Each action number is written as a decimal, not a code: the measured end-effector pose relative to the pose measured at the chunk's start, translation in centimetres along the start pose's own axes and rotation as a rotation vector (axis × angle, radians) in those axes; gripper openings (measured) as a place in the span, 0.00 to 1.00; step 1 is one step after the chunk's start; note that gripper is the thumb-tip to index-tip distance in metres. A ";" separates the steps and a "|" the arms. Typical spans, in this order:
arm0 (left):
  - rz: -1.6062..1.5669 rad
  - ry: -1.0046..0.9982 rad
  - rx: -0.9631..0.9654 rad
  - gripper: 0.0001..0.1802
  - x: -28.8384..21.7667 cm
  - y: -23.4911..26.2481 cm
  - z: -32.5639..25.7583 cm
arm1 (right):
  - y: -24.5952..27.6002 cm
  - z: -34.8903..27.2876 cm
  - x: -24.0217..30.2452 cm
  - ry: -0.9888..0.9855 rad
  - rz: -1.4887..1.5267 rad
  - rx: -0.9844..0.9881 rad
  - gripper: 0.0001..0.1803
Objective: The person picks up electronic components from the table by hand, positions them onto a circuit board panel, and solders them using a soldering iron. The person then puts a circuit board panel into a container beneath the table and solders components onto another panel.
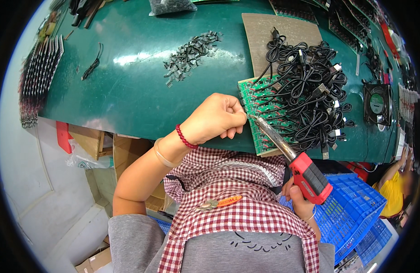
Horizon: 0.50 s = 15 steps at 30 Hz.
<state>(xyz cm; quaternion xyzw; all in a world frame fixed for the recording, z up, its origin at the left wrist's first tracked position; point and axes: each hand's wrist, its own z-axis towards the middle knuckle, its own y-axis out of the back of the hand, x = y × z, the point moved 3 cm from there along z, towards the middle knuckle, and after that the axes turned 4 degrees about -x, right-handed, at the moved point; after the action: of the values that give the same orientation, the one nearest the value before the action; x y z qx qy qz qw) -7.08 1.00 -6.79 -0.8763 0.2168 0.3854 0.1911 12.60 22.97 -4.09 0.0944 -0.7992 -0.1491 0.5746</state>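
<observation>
My left hand (221, 116) is closed in a pinch at the left edge of a green circuit board panel (253, 107). Whatever sits between its fingertips is hidden. Gripped in my right hand (298, 200) is a soldering iron (310, 175) with a red and black handle. The iron's metal tip points up and left, ending over the panel close to my left fingertips. Coiled black USB cables (305, 91) lie bunched over the panel's right side, their ends running to it. A brown board (255, 36) lies beneath the panel and cables.
Small black pin headers (192, 54) lie heaped on the green table (128, 91). One loose cable (92, 66) rests at left, near stacked boards (39, 77). A black fan (377, 104) stands at right. Blue crates (351, 200) are below, with a person in yellow (392, 193) beyond.
</observation>
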 end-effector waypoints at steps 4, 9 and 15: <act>0.008 -0.001 -0.004 0.03 -0.2 0.0 0.0 | 0.7 -0.8 -1.2 -0.089 -0.041 0.032 0.11; 0.002 -0.004 -0.013 0.03 0.0 0.0 0.0 | 0.0 -0.2 1.3 -0.120 0.183 -0.025 0.08; 0.006 -0.003 -0.017 0.03 -0.1 0.0 -0.1 | -0.7 0.3 1.1 -0.083 0.230 -0.018 0.24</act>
<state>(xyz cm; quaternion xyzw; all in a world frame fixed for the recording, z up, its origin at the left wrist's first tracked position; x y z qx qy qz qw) -7.06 1.02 -6.66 -0.8766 0.2161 0.3891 0.1828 11.99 22.02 -3.43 -0.0092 -0.8264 -0.0931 0.5553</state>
